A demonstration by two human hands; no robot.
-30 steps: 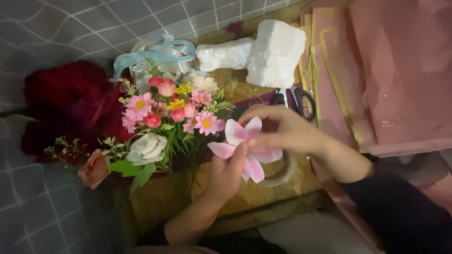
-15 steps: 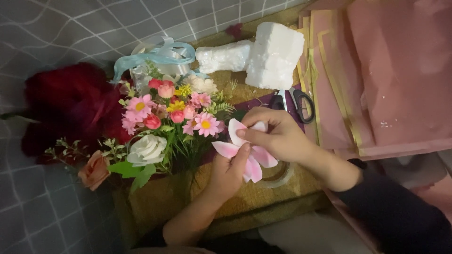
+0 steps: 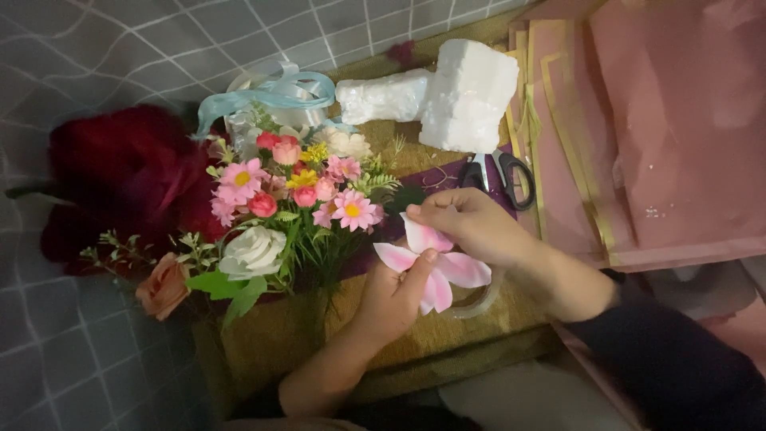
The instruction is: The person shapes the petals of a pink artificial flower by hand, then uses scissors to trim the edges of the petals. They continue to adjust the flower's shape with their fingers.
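Nearest the camera, a dark sleeve (image 3: 678,367) on the rt arm and a bare lt forearm reach up over a tan, woven-looking surface (image 3: 271,335). The left hand (image 3: 391,295) pinches the base of a pink lily-like flower (image 3: 435,267) w/ thumb on top; petals are soft, pointed, white-to-pink. The right hand (image 3: 471,223) curls over the flower's upper petal, fingertips gripping it, so both hands are grasping the same bloom just rt of a mixed bouquet (image 3: 295,207). Under the flower lies a clear ring-shaped tape roll (image 3: 479,299), partly hidden. The bouquet has small pink daisies w/ yellow centres, tiny round rosebuds, a white rose (image 3: 251,251), a peach rose (image 3: 163,286) and green leaves. Left of it sits a dark red, velvety mass of blooms (image 3: 120,183). Beyond the hands, black-handled scissors (image 3: 499,175) lie on a purple strip. Farther back: pale blue satin ribbon (image 3: 263,92) in loops, and two rough white foam blocks (image 3: 455,92), one blocky, one oblong. To the rt, matte pink wrapping sheets (image 3: 678,120) w/ gold edging are stacked. Grey quilted floor covering w/ grid pattern (image 3: 120,48) surrounds it all.
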